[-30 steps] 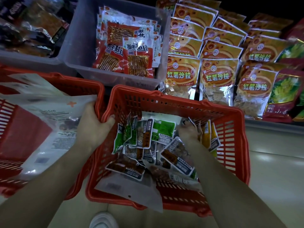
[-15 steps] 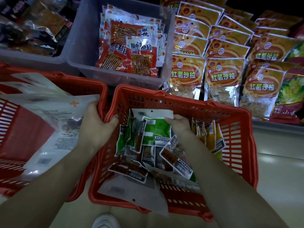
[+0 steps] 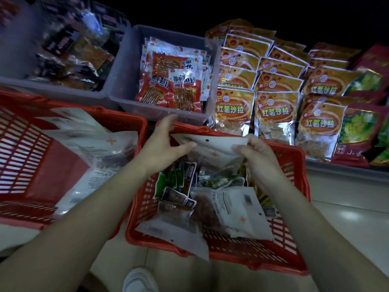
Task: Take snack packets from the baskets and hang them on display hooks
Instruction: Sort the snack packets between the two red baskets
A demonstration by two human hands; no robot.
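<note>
Left hand (image 3: 162, 148) and right hand (image 3: 255, 157) pinch the top corners of a white snack packet (image 3: 216, 147) — held between them, over the red basket (image 3: 292, 165) — small mixed packets (image 3: 179, 186) heaped beneath

Red slatted baskets (image 3: 294, 207), white packet (image 3: 216, 144) with orange cross, grey bins (image 3: 126, 81), orange-and-silver bags (image 3: 275, 114)

Arms outstretched, left hand (image 3: 162, 149) and right hand (image 3: 257, 158) pinch one packet (image 3: 219, 144) between them.
</note>
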